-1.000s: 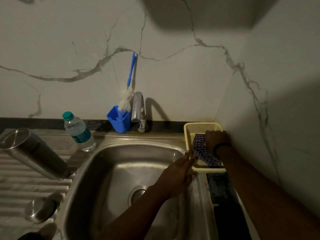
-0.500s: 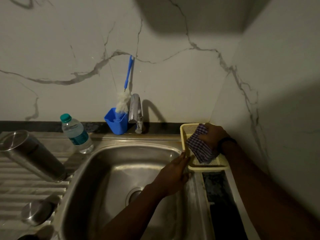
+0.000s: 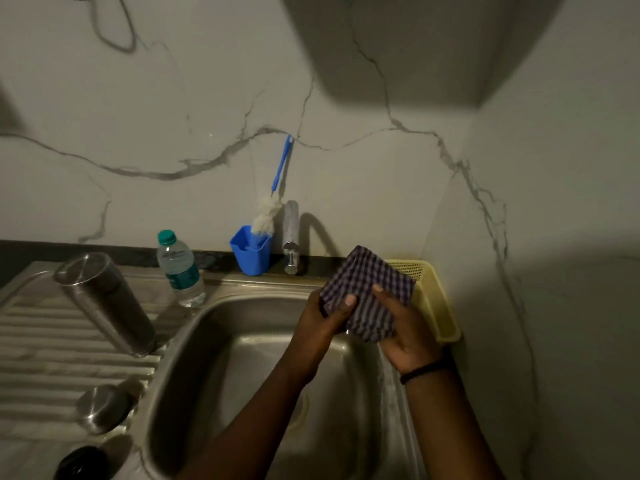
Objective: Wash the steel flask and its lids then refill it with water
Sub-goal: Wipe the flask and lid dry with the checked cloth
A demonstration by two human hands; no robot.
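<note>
both hands, left hand [image 3: 322, 315] and right hand [image 3: 403, 332], pinching the checked cloth [image 3: 367, 292] over the sink [image 3: 194, 341], thumbs on top; steel flask [image 3: 104, 303] upside down on the drainer

Steel flask [image 3: 104, 303] upright on drainboard, steel lid [image 3: 103, 407] nearer, black lid [image 3: 81, 462] nearest.

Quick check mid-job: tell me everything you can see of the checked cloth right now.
The checked cloth looks like woven fabric in a dark and pale check, folded into a rough rectangle. It is held up over the right rim of the sink, in front of the yellow basket. The left hand grips its left edge, thumb on top; the right hand holds its right side from beneath. Wet or dry cannot be told.
</note>
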